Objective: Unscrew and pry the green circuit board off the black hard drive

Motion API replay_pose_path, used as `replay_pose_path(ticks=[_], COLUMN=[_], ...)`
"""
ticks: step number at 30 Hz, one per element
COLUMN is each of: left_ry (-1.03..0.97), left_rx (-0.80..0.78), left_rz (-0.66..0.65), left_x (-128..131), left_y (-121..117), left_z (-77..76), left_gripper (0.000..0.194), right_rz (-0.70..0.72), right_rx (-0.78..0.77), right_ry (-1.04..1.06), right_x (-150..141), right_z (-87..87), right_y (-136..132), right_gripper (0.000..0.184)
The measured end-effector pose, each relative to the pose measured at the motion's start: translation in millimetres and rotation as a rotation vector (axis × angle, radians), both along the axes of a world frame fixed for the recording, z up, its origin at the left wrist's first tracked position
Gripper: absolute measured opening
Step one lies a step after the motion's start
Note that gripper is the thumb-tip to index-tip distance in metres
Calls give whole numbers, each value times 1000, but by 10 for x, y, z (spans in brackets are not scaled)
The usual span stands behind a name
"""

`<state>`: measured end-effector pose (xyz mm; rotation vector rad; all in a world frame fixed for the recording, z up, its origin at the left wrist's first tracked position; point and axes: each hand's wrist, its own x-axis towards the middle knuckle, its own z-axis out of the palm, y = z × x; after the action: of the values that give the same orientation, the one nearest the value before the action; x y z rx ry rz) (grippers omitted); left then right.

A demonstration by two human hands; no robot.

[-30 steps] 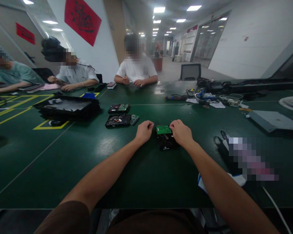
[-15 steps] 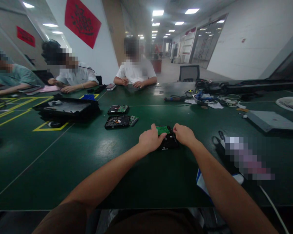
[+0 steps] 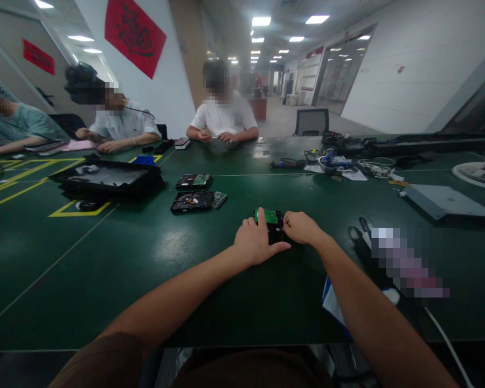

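Observation:
A black hard disk drive point(image 3: 275, 231) with a green circuit board point(image 3: 271, 216) on its upper face lies on the table in front of me. My left hand point(image 3: 255, 241) rests over its left and near side, index finger stretched across the board and thumb spread toward the lower right. At the drive's right edge, my right hand point(image 3: 301, 227) is closed in a pinch. Whatever lies between those fingertips is too small to make out. Farther left are two more drives, one point(image 3: 194, 181) behind the other point(image 3: 192, 201), with a loose circuit board point(image 3: 219, 200) beside the nearer one.
A black tray point(image 3: 109, 180) stands on the left of the green table point(image 3: 202, 302). Cables point(image 3: 333, 160), a flat grey metal box point(image 3: 447, 200) and a blue-and-white item point(image 3: 334, 302) lie to the right. Several people sit across the table, one person point(image 3: 222, 121) straight ahead.
My left hand has turned and opened, its index finger now over the board and its thumb stretched away. The drive has shifted slightly left; my right hand stays pinched at its right edge.

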<state>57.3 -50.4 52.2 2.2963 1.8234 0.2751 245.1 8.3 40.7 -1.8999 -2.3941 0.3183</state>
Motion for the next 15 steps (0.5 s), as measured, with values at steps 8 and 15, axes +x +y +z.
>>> replay_pose_path(ticks=[8, 15], left_ry=[-74, -23], left_rx=[78, 24], left_rz=[-11, -199], left_x=[7, -130], left_y=[29, 157], left_z=[-163, -122], left_gripper=[126, 121], right_rz=[64, -200], right_rx=[8, 147], right_ry=[25, 65], right_x=[-26, 110], right_z=[-4, -60], right_y=[-21, 80], right_gripper=[15, 22])
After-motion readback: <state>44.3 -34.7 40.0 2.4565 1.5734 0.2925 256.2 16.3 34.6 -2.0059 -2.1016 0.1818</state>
